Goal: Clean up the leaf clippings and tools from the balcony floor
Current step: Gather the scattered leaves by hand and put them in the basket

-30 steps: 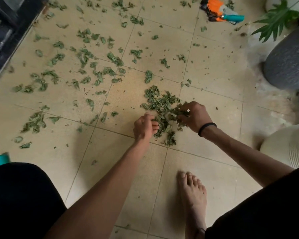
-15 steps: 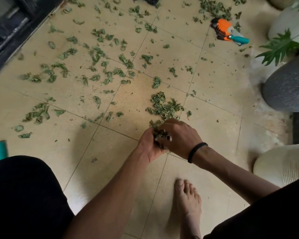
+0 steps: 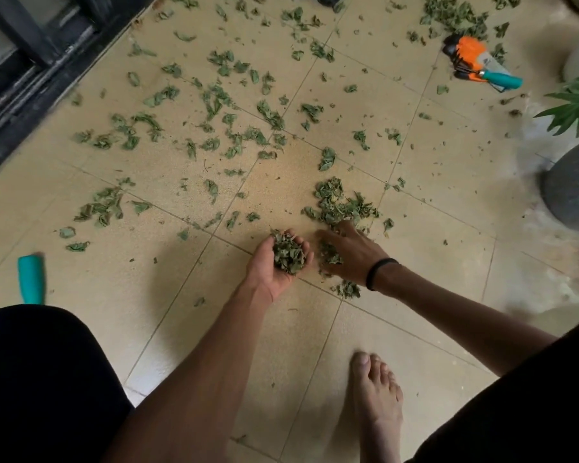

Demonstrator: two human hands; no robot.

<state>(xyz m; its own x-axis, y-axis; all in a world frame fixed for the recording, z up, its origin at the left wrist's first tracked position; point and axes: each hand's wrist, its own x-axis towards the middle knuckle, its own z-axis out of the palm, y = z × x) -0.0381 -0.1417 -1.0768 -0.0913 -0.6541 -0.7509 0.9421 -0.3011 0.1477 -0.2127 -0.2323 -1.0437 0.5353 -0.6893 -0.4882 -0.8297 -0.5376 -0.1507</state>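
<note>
One head cam, wide-angle, looking steeply down at floor (image 3: 168, 315) & hands, close range.

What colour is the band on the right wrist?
Black wristband, clearest in the head view.

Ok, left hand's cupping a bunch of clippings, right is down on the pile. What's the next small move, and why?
Probably sweep the right hand back through the leaf pile and drop another pinch into the left hand. Its palm is up, its handful of clippings looks to leave some room, and the pile lies at the right fingertips.
</note>
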